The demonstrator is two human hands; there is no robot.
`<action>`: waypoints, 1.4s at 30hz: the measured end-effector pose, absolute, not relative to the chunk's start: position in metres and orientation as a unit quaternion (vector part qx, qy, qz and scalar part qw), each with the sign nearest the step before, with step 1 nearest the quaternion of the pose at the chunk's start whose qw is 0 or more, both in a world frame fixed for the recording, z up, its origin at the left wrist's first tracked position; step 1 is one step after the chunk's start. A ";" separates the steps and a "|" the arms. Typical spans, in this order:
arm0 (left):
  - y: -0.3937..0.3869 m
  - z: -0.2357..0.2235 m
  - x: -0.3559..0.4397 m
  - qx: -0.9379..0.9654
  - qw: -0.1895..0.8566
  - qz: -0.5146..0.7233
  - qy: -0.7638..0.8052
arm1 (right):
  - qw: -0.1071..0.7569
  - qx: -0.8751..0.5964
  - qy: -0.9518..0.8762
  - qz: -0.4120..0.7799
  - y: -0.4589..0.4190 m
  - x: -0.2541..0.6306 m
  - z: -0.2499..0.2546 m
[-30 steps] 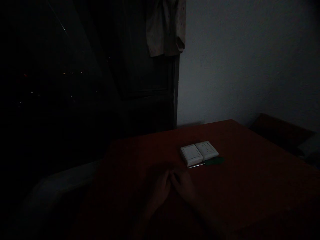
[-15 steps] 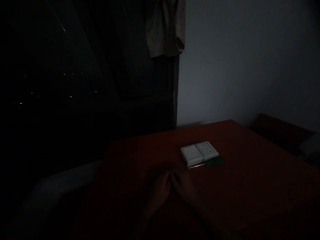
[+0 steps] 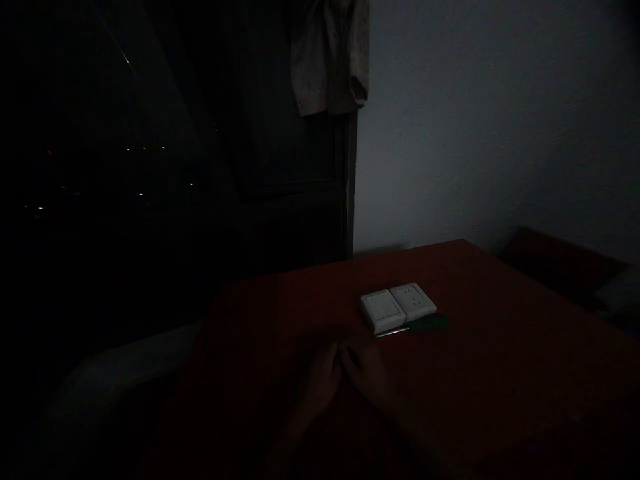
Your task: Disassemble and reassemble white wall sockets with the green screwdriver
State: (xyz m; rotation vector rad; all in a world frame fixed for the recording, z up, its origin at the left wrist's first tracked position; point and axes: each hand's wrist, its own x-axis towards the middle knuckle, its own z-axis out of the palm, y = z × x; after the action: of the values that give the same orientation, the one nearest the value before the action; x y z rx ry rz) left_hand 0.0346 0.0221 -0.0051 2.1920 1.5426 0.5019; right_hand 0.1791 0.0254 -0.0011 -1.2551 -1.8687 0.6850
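The room is very dark. My left hand (image 3: 315, 383) and my right hand (image 3: 367, 375) lie flat, palms down, on a red table (image 3: 500, 360), fingertips meeting, holding nothing. Just beyond my right hand lie a white switch plate (image 3: 381, 309) and a white socket plate (image 3: 413, 300), side by side and touching. In front of the plates lies a screwdriver (image 3: 425, 323) with a green handle, its metal shaft pointing left.
A pale cloth (image 3: 330, 57) hangs over a dark door (image 3: 295, 147) behind the table. A plain wall (image 3: 490, 133) stands at the right. A dark reddish piece of furniture (image 3: 560, 263) sits at the far right, and something pale (image 3: 125, 367) lies low at the left.
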 end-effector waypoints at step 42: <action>0.021 -0.007 0.033 0.787 0.193 0.181 0.557 | 0.385 -0.492 -0.730 0.278 0.025 0.180 -0.001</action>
State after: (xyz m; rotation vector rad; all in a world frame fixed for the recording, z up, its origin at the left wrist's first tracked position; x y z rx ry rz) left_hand 0.0333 0.0215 -0.0073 2.2073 1.5638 0.5086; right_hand 0.1796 0.0253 -0.0008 -1.2520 -1.8585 0.7083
